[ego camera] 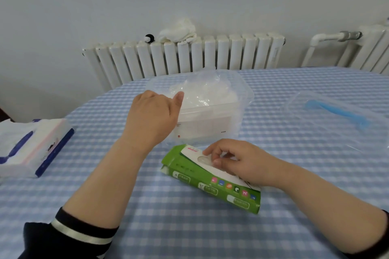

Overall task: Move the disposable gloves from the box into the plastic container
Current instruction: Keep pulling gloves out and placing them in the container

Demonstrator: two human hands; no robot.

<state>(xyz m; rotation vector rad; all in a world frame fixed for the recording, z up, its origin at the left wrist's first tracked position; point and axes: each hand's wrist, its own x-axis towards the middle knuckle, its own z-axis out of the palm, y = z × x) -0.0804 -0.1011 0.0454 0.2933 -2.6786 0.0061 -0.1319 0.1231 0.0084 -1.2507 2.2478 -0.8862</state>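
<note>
A clear plastic container stands at the middle of the table, with a heap of thin transparent disposable gloves in it. My left hand reaches over its near left rim. The thumb points up against the gloves and the fingers are hidden behind the hand. A green and white glove box lies flat in front of the container. My right hand rests on top of it, thumb and forefinger pinching a glove at the oval opening.
The container's clear lid with a blue handle lies at the right. A tissue pack sits at the left table edge. A white radiator stands behind the blue checked tablecloth.
</note>
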